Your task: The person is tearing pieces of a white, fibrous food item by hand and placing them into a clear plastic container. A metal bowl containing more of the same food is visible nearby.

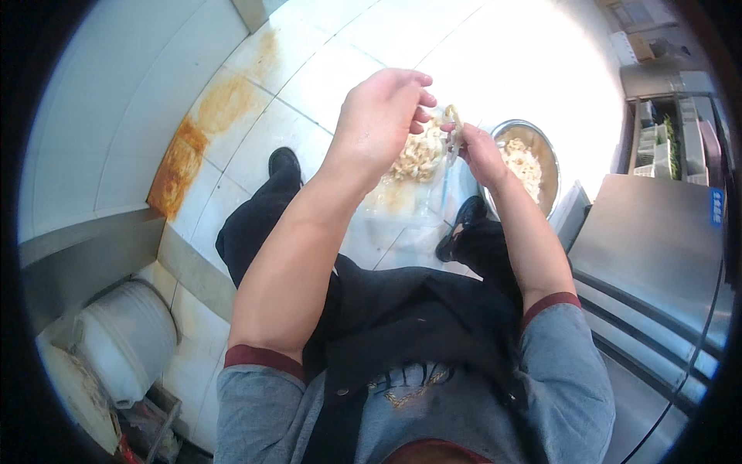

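Observation:
My right hand (pixel 481 152) pinches a pale, limp strip of food (pixel 453 124) between thumb and fingers, to the left of a round steel bowl (pixel 553 156). My left hand (pixel 385 113) is raised beside it, fingers apart and slightly curled, with nothing seen in it. Below both hands, a clear plastic container or bag (pixel 377 214) on the floor holds a heap of pale and tan food pieces (pixel 414 159); its exact form is hard to tell. Similar cream-coloured pieces (pixel 523 168) lie in the steel bowl. What kind of food it is, I cannot tell.
My black shoes (pixel 284 165) stand on white floor tiles on either side of the clear container. A brown stain (pixel 185 156) marks the floor by the left wall. Stacked whitish plastic tubs (pixel 127 342) lie at lower left. A stainless steel unit (pixel 655 226) and white baskets (pixel 652 151) are at right.

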### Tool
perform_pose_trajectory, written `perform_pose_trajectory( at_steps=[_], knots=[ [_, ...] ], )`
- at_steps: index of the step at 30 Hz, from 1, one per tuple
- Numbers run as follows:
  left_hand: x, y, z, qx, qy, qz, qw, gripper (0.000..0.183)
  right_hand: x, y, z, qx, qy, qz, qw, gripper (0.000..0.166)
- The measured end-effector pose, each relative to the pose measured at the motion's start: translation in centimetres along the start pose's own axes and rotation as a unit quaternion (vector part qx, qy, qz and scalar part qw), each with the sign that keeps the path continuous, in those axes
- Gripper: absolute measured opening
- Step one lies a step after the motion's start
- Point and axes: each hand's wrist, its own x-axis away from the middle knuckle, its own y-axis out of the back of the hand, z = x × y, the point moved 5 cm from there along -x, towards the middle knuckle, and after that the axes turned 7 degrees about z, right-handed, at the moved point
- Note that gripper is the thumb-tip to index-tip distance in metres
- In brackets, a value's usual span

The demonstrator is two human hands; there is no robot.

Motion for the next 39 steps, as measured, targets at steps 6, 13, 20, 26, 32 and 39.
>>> perform_pose_trajectory(
  at_steps=[6,13,20,26,32,39],
  knots=[
    [0.0,-2.5,2.1,-0.196,-0.001,0.039,0.980,0.046,8.6,-3.2,8.3,-0.179,0.022,0.149,0.972,0.033],
    [0.3,-5.1,2.3,-0.227,0.069,0.109,0.965,0.030,10.9,-4.4,7.8,-0.059,0.045,0.133,0.988,0.039],
    [0.0,-5.7,2.2,-0.102,0.033,0.126,0.986,0.028,10.7,-1.4,9.3,0.219,0.302,-0.053,0.926,0.023],
    [-0.2,-6.2,3.4,0.034,0.154,0.136,0.978,0.021,12.4,-1.4,11.5,0.383,0.478,-0.112,0.782,0.029],
    [-1.2,-6.3,4.3,-0.135,0.141,0.161,0.968,0.023,13.1,-2.2,11.1,0.500,0.514,-0.125,0.686,0.034],
    [-0.4,-7.4,4.3,-0.041,0.172,0.191,0.966,0.019,12.3,-0.9,11.0,0.479,0.528,-0.111,0.693,0.038]
  ],
)
